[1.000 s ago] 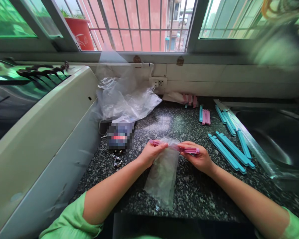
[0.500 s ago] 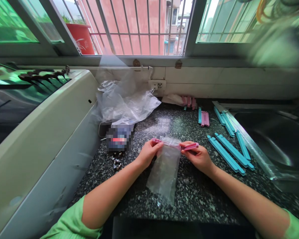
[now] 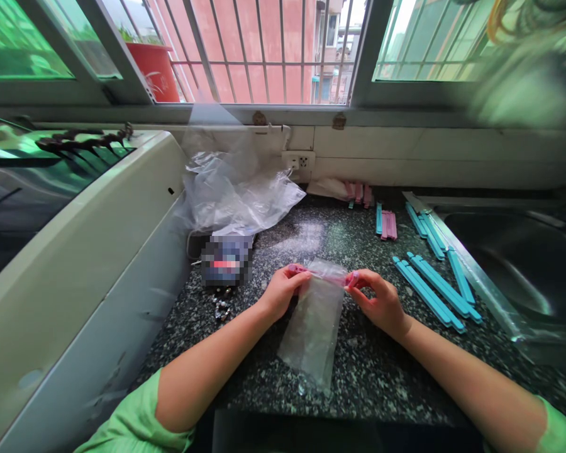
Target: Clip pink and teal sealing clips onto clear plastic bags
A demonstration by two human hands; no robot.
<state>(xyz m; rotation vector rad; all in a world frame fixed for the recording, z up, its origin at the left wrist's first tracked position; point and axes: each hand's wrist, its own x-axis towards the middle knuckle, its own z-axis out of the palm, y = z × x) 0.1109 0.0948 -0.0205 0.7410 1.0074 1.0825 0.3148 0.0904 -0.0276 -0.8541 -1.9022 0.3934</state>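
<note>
A small clear plastic bag lies in front of me on the dark speckled counter. Across its upper part runs a pink bag sealing clip. My left hand is closed on the clip's left end at the bag's edge, thumb on top. At the opposite edge, my right hand pinches the clip's right end between thumb and fingers. Whether the clip is fully snapped along its length cannot be made out. To the right lie several long blue clips.
Crumpled clear plastic bags sit at the back left, above a blurred-out package and small shiny pieces. Short pink clips lie at the back. A sink borders the right, a white appliance side the left.
The pink strip that stuck out rightward from my right hand no longer does; its pink end now sits at my right fingertips. My left hand has barely moved.
</note>
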